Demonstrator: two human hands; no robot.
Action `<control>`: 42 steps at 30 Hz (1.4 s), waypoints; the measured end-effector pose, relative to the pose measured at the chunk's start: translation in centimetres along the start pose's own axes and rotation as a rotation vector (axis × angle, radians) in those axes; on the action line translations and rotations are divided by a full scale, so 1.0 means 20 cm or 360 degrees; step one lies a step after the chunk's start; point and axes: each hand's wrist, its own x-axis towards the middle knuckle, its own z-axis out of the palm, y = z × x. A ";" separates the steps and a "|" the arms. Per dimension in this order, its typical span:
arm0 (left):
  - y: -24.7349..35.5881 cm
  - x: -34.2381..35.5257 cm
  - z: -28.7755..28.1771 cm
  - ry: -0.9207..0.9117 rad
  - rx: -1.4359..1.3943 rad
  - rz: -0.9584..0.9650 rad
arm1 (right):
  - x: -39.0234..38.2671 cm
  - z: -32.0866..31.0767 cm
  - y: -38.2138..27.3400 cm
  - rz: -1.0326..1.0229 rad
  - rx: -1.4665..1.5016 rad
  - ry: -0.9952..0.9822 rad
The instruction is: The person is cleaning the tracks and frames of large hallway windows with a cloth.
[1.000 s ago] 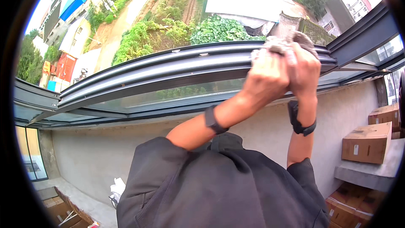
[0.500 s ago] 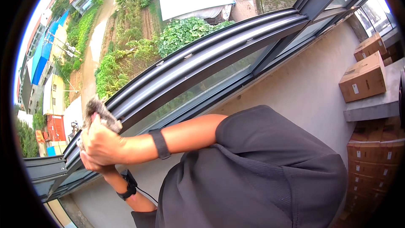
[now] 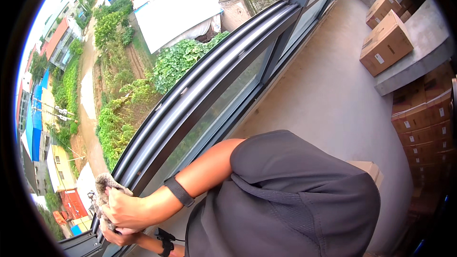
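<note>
Dark metal window frame (image 3: 209, 95) sweeping from far right down to near left, glass below its rails, green plots and roofs outside beyond. Grey concrete wall (image 3: 328, 90) under it on the right, with a ledge (image 3: 419, 62) bearing cardboard boxes (image 3: 385, 43) at far right and more stacked boxes (image 3: 423, 114) beneath. Near centre, dark grey shirt (image 3: 285, 200) filling the lower view. At near left, right hand (image 3: 124, 211) closed around a grey-brown cloth (image 3: 105, 183), pressing it against the frame's lower rail. Left hand (image 3: 116, 237) just beneath, fingers curled shut against the same cloth, mostly hidden. Black wristbands (image 3: 179, 191) on both forearms.
</note>
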 end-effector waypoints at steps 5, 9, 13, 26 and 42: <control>0.70 0.14 0.13 0.0014 0.0018 0.0017 | -0.34 -0.54 0.46 0.0372 0.0018 0.0333; 1.39 0.34 0.11 -0.0350 -0.0228 0.0201 | -0.66 -1.18 0.93 0.0562 -0.0176 0.0404; 2.01 0.52 0.17 -0.0619 -0.0310 0.0418 | -0.96 -1.66 1.31 0.0878 -0.0550 0.0400; 2.91 0.61 0.49 -0.0274 -0.0534 0.0546 | -1.27 -2.02 1.71 0.1226 -0.0905 0.0389; 0.86 0.27 0.19 -0.0012 -0.0314 0.0439 | -0.39 -0.75 0.52 0.0412 -0.1072 0.0302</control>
